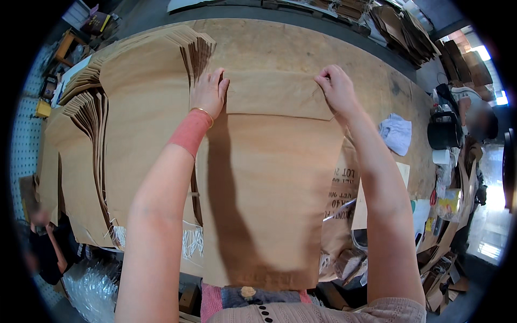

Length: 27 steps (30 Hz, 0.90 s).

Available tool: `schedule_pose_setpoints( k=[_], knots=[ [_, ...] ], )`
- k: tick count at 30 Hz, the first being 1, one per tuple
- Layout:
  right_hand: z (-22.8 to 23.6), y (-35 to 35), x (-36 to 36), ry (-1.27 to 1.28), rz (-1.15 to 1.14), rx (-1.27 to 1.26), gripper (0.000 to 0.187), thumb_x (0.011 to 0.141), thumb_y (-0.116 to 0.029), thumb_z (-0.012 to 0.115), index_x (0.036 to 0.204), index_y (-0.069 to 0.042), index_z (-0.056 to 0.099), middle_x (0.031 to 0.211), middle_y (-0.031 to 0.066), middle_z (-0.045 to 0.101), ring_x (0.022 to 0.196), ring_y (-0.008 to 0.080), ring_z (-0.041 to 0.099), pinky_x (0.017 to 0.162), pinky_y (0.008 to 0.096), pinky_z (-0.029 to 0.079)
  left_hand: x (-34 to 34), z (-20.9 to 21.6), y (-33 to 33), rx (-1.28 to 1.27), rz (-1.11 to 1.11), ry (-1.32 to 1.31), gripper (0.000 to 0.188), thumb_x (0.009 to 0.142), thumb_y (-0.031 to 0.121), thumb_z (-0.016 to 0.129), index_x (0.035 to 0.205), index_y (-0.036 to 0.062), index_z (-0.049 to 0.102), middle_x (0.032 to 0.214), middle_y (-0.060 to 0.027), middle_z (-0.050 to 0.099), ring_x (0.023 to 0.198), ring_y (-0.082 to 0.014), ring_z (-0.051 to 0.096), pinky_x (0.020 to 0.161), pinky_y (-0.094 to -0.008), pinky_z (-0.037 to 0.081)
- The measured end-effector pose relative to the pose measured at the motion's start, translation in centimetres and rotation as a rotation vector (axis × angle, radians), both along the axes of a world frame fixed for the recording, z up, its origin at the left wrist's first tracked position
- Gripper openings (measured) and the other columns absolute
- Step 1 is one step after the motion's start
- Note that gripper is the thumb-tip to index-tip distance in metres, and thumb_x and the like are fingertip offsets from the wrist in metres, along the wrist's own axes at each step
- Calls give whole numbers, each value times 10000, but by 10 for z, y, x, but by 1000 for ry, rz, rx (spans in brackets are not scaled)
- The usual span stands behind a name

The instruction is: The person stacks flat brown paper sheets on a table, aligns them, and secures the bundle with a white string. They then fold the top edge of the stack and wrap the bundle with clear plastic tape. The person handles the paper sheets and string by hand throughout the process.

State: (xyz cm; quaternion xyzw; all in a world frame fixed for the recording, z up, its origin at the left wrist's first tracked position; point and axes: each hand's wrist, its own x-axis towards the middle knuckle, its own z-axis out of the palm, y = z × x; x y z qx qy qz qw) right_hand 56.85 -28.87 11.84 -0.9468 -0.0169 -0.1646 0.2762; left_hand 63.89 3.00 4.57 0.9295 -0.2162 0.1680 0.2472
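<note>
A large brown paper sack (269, 183) lies lengthwise in front of me, its near end hanging over the table's edge. Its far end is folded over in a broad flap (274, 94). My left hand (209, 96), with a red band and a gold bangle at the wrist, is closed on the flap's left edge. At the flap's right corner, my right hand (336, 89) is closed in a pinch on the paper. The undersides of both grips are hidden. Just left of the sack, a fanned stack of similar sacks (142, 118) lies close to my left hand.
The wooden table (258, 40) spreads beyond the sack. Another sack pile (78, 161) lies farther left. A pale cloth (396, 133) and a black container (445, 130) are at the right. A person (51, 242) is at the lower left, another (474, 110) at the far right.
</note>
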Motion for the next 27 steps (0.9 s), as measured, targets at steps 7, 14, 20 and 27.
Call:
schedule_pose_setpoints(
  k=[7, 14, 20, 27],
  knots=[
    [-26, 7, 13, -9, -212, -212, 226, 837, -278, 587, 966, -93, 579, 985, 98, 591, 954, 295, 553, 828, 412, 427, 13, -11, -11, 108, 127, 78, 351, 953, 383, 363, 1239, 203, 455, 1029, -141, 562, 988, -327, 538, 802, -448, 450],
    [-80, 8, -5, 213, -290, -44, 488, 944, -418, 363, 1349, -146, 374, 1313, 135, 468, 1207, 308, 436, 989, 422, 344, 22, -32, -3, 132, 78, 182, 384, 961, 386, 330, 1299, 224, 413, 1033, -157, 573, 998, -343, 539, 830, -454, 439],
    [-122, 3, -1, 212, -247, 263, 501, 941, -401, 350, 1343, -103, 374, 1304, 153, 467, 1212, 336, 422, 1000, 388, 338, 23, -39, -10, -61, -19, 318, 431, 956, 336, 345, 1340, 146, 394, 1173, -182, 540, 1083, -356, 504, 912, -419, 394],
    [-143, 1, 10, -1, -223, 300, 459, 916, -300, 383, 1294, -42, 423, 1239, 179, 500, 1158, 345, 450, 985, 376, 338, 30, -49, -16, -196, -63, 314, 530, 956, 348, 344, 1329, -28, 366, 1254, -248, 486, 1145, -387, 472, 960, -413, 367]
  ],
)
